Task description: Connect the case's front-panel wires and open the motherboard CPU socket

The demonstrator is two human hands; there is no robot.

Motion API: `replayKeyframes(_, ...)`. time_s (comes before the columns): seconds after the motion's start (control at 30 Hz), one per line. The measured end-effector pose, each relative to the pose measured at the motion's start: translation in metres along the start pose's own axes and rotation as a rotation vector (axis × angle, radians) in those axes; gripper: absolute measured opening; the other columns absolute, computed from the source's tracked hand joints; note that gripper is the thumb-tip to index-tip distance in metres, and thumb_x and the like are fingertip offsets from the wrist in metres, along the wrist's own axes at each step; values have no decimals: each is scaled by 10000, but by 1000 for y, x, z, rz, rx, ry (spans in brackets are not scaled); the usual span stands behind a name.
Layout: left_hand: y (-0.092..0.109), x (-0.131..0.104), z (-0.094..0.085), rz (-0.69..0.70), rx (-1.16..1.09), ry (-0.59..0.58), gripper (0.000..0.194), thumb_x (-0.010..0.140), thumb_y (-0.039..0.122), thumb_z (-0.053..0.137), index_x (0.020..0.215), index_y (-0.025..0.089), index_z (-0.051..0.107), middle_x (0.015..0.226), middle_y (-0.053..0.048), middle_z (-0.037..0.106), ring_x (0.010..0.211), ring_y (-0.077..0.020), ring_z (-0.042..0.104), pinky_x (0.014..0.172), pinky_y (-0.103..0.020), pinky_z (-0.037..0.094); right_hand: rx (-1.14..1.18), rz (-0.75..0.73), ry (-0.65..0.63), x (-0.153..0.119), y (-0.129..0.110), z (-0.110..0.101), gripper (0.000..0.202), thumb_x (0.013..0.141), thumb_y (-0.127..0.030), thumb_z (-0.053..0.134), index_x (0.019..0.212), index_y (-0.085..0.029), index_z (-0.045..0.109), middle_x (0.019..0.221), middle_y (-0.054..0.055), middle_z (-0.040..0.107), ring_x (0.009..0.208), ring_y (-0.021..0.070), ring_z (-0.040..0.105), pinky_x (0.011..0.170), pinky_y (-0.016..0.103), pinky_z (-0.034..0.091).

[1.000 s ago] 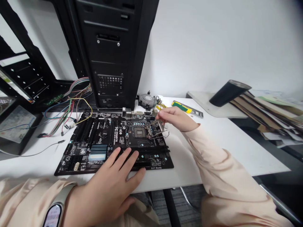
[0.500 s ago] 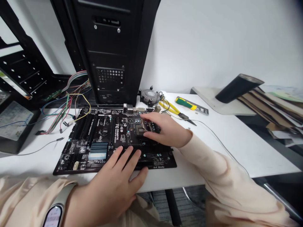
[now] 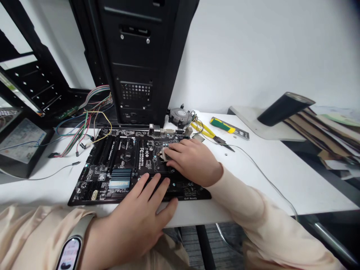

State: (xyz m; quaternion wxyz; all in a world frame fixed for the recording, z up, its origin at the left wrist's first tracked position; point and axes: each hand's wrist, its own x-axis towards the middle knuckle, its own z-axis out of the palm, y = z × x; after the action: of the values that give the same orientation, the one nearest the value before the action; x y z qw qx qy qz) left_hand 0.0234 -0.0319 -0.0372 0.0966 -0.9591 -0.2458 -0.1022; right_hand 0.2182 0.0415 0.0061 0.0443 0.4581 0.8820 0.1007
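A black motherboard [image 3: 120,159] lies flat on the white table. My left hand [image 3: 135,217] rests with spread fingers on its front edge, holding nothing. My right hand [image 3: 191,159] is over the CPU socket [image 3: 165,154], with its fingertips on the metal socket frame, which lies down around the socket. The fingers are bent together there, and the undersides are hidden. A blue heatsink [image 3: 120,179] sits on the board left of my left hand.
Behind the board stands a black computer case [image 3: 140,63] with loose coloured wires [image 3: 87,123]. A cooler fan [image 3: 180,115], yellow pliers [image 3: 206,129] and a green-yellow screwdriver [image 3: 222,125] lie behind my right hand. A power supply [image 3: 24,142] is at the left.
The raised metal socket frame has come down onto the socket, and my right hand has lowered with it, its fingers closing together. My left hand stays on the board. The view has shifted slightly.
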Motion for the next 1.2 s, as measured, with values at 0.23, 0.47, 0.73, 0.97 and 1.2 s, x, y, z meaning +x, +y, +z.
replayKeyframes(0.23,1,1,1,-4,13,5,445,857,469,530,1225,220,552,1304,-164,572,1196,-355,505,1016,-534,234,2,56,26,2,-9,1,298,925,-343,473,1082,-183,670,1007,84,692,881,244,593,700,354,306)
replayKeyframes(0.47,-1,2,0,11,17,-3,445,861,478,514,1223,224,561,1302,-168,568,1188,-363,504,1016,-535,223,-13,30,107,0,-10,3,257,903,-322,503,976,-182,707,916,79,698,804,221,576,665,348,305)
replayKeyframes(0.73,-1,-1,0,20,-11,-14,499,864,505,505,1275,224,533,1344,-173,535,1216,-368,482,1031,-542,190,82,196,622,-10,16,3,381,887,-418,459,795,-164,728,743,95,694,696,200,577,627,324,379)
replayKeyframes(0.97,-2,-2,-2,19,-27,0,536,850,528,524,1286,216,526,1361,-182,521,1227,-382,481,1031,-540,189,383,456,507,-17,42,-2,428,877,-441,422,589,-198,626,498,47,568,515,155,510,559,303,333)
replayKeyframes(1.2,-4,-1,-1,19,-40,-11,526,864,516,507,1298,220,519,1363,-177,518,1228,-373,477,1041,-548,182,1071,536,357,-15,33,-2,514,805,-619,474,647,-162,648,530,21,598,366,91,463,402,254,378)
